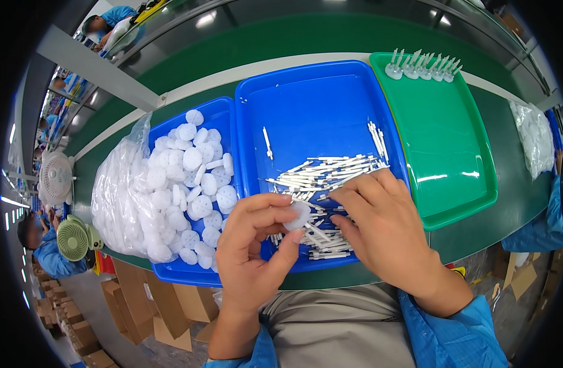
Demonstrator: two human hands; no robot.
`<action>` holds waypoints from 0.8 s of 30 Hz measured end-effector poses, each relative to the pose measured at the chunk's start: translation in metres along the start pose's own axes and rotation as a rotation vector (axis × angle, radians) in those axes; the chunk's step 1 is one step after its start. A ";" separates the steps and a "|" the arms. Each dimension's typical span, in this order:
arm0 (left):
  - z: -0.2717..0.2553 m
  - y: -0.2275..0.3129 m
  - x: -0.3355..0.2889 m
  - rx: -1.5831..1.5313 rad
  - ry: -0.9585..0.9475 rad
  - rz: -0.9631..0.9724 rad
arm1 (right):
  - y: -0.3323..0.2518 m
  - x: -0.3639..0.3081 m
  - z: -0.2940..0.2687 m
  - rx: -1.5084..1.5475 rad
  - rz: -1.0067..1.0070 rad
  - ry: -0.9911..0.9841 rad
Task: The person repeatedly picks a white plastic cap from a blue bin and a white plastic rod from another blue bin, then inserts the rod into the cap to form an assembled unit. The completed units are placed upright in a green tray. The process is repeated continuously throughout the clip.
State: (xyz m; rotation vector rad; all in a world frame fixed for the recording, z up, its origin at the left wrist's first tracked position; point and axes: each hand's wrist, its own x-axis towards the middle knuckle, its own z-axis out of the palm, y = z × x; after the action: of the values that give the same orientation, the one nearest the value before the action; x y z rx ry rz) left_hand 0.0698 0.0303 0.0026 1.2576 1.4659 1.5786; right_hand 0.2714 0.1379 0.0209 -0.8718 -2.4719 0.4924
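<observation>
My left hand [252,242] is closed in a pinch on a translucent white plastic disc with a short stem [298,217]; the stem points down and to the right. My right hand [388,227] is just to the right, its thumb and index finger apart above a heap of thin white rods [330,168] with dark bands. Nothing shows plainly between those fingertips. The rods lie in the middle blue tray [306,110], mostly in its near half, partly covered by both hands. Many similar white discs [192,159] fill the left blue tray [177,274].
A clear plastic bag [119,196] overlaps the left tray. On the right, a green tray [444,135] holds several discs with upright rods [423,66] at its far edge. Two fans [73,238] stand at left, cardboard boxes [131,306] below. Another bag [531,138] lies far right.
</observation>
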 end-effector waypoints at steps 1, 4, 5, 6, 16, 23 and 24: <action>-0.001 0.000 -0.001 -0.004 -0.007 -0.012 | 0.002 -0.001 0.000 -0.108 0.037 -0.058; -0.004 0.000 -0.003 -0.002 -0.003 -0.032 | 0.006 -0.005 0.004 -0.121 0.032 -0.138; -0.004 -0.002 -0.002 0.007 0.011 -0.026 | 0.006 -0.005 0.004 -0.120 0.026 -0.130; -0.004 -0.003 -0.001 0.015 0.022 -0.019 | 0.007 -0.006 0.004 -0.121 0.021 -0.120; 0.002 0.008 0.000 -0.138 0.106 -0.190 | 0.011 -0.003 0.001 -0.048 0.035 -0.141; 0.000 0.004 -0.001 -0.156 0.040 -0.207 | 0.009 -0.002 0.005 0.061 0.036 -0.037; 0.001 0.005 0.000 -0.158 0.034 -0.208 | 0.010 -0.003 0.010 0.016 0.038 -0.050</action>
State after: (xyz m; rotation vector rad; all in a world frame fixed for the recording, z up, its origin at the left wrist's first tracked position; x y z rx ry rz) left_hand 0.0714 0.0296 0.0070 0.9608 1.4126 1.5493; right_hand 0.2735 0.1413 0.0072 -0.9120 -2.4965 0.5527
